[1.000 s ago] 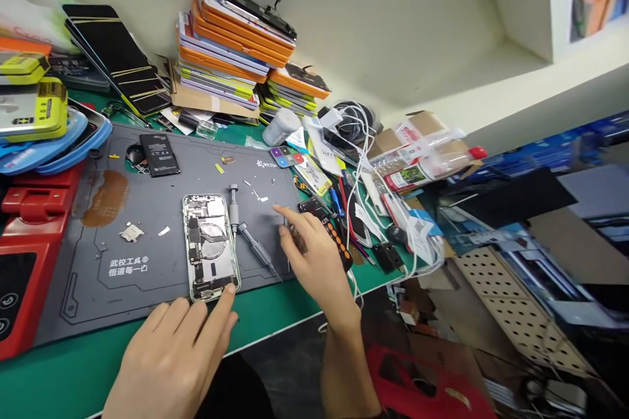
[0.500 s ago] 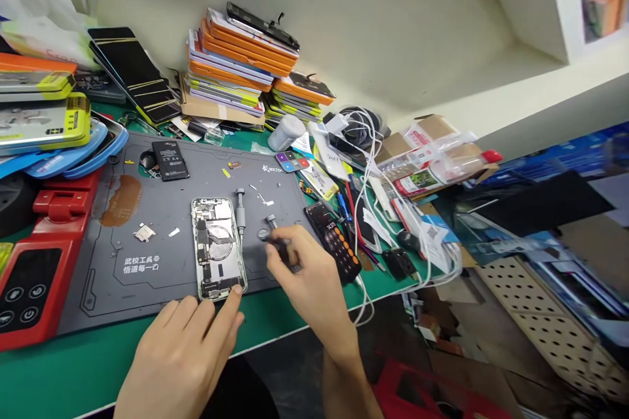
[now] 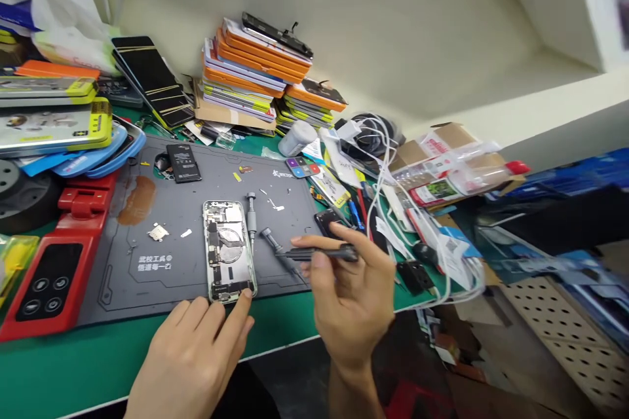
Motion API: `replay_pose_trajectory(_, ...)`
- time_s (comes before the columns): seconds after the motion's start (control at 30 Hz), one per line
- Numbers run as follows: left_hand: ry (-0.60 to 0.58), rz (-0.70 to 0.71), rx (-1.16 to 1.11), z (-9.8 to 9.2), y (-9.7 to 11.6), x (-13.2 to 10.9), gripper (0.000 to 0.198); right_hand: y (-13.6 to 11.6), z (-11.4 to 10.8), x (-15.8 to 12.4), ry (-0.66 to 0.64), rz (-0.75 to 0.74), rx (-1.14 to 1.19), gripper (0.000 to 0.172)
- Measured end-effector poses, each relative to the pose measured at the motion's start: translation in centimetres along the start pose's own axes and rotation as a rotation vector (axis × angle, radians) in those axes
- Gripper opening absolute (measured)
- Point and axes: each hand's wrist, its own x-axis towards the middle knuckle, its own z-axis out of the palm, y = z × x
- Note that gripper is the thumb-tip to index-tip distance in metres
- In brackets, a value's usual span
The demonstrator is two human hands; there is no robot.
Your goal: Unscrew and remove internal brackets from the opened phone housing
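Observation:
An opened phone [image 3: 242, 262] lies on the grey mat with its inner parts showing. My left hand [image 3: 194, 347] rests at the phone's near end, fingers stretched out, the index fingertip touching its lower right corner. Held between the thumb and fingers of my right hand [image 3: 351, 294] is a dark screwdriver [image 3: 324, 253], roughly level, its thin end towards the left. One grey screwdriver [image 3: 252, 219] lies along the phone's right side. Another screwdriver [image 3: 271, 240] lies slantwise on the mat, just left of my right hand.
A removed battery [image 3: 185, 162] and a small metal plate [image 3: 158, 232] lie on the mat [image 3: 181, 291]. To the left stands a red device [image 3: 73, 245]. A second phone [image 3: 327, 219] and tangled white cables [image 3: 388, 144] crowd the right; stacked boxes [image 3: 265, 55] stand behind.
My right hand has lifted the dark screwdriver off the mat and moved right, turning it level. My left hand stays on the phone. The whole view has shifted slightly.

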Motion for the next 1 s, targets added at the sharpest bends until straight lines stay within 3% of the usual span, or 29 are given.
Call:
replay_pose_trajectory(0.07,-0.009,-0.009,0.002,0.0,0.1,-0.1,0.029,0.0,-0.1,0.5,-0.015,0.034,-0.02,0.04)
replay_pose_trajectory(0.2,0.003,-0.027,0.008,0.0,0.2,-0.2,0.03,1.5,-0.3,2.7,-0.198,0.082,-0.311,0.039)
replay_pose_trajectory(0.33,0.037,-0.05,0.012,0.4,0.3,-0.6,0.032,4.1,0.3,4.0,-0.443,-0.096,-0.569,0.041)
replay_pose_trajectory(0.43,0.064,-0.054,0.014,0.7,0.3,-0.9,0.032,4.8,1.2,4.7,-0.46,-0.19,-0.643,0.042)
replay_pose_trajectory(0.53,0.07,-0.058,0.023,0.8,0.3,-1.0,0.032,4.3,2.1,5.8,-0.473,-0.222,-0.545,0.049)
replay_pose_trajectory(0.7,0.067,-0.048,0.026,0.7,0.3,-0.9,0.032,3.1,3.8,7.4,-0.658,-0.033,-0.392,0.059)
replay_pose_trajectory(0.93,0.082,-0.062,0.027,0.6,0.5,-1.0,0.031,3.7,4.5,8.1,-0.73,0.276,-0.195,0.038)
replay_pose_trajectory(1.0,0.074,-0.072,0.02,0.6,0.6,-1.1,0.029,3.4,4.1,8.2,-0.678,0.292,-0.144,0.038)
